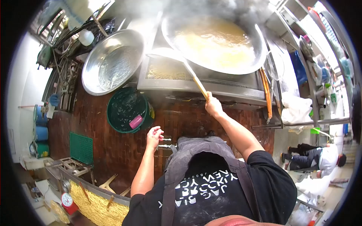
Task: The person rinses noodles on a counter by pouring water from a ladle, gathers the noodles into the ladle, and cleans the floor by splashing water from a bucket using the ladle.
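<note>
My right hand [214, 105] is closed around the wooden handle of a long skimmer [198, 85]. Its pale, wide head lies left of the big wok [260, 60], over the stove edge, partly veiled by steam. Yellowish liquid bubbles [215, 41] inside the wok. My left hand [154, 137] hangs in front of my apron with loosely bent fingers and nothing visible in it. Near that hand, on the floor, stands a green bucket of water [112, 120] with a pink scoop [135, 121] in it. Yellow noodles [166, 73] show on the metal stove surface below the skimmer head.
A large metal basin [88, 77] holding clear liquid stands left of the stove. Behind me on the left, a big tray holds yellow noodles [98, 205], beside a red scale [68, 203]. Wooden-handled tools [266, 94] lean at the stove's right. Another person [320, 158] is far right.
</note>
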Motion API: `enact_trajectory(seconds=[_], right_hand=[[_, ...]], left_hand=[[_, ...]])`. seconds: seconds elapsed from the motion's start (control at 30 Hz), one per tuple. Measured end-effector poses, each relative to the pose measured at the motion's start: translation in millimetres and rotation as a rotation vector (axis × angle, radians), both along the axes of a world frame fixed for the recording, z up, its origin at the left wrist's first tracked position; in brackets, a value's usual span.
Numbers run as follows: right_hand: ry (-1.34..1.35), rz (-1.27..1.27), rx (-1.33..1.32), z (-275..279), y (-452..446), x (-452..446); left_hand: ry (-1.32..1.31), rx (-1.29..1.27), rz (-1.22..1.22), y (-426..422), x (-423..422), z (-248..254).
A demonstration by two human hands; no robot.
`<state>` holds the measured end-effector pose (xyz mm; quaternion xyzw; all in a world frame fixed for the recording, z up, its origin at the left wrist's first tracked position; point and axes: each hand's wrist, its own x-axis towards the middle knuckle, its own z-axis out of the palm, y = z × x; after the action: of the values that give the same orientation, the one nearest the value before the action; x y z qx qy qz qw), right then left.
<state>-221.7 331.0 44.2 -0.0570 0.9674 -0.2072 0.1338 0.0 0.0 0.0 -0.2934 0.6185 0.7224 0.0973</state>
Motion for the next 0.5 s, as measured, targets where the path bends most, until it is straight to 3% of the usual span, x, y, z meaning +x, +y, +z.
enact_trajectory(seconds=[0.07, 0.1, 0.17, 0.2, 0.3, 0.33, 0.43, 0.5], right_hand=[[0.092, -0.006, -0.180, 35, 11, -1], [0.120, -0.028, -0.399, 13, -15, -2], [0.242, -0.057, -0.524, 21, 38, -11], [-0.175, -0.251, -0.853, 67, 65, -6], [-0.306, -0.231, -1.267, 64, 155, -34], [-0.276, -0.316, -1.231, 81, 181, -39], [0.277, -0.520, -0.286, 96, 265, -60], [0.373, -0.627, -0.228, 66, 330, -73]], left_hand=[[0.024, 0.040, -0.012, 14, -13, -5], [0.017, -0.084, -0.006, -23, -20, 22], [0.025, -0.074, -0.038, 12, -35, 14], [0.007, -0.037, -0.020, 32, -41, 12], [0.000, -0.062, -0.006, 50, -59, 21], [-0.001, -0.070, -0.008, 58, -64, 21], [0.009, -0.080, 0.001, 99, -82, 18], [0.002, -0.097, 0.004, 130, -97, 21]])
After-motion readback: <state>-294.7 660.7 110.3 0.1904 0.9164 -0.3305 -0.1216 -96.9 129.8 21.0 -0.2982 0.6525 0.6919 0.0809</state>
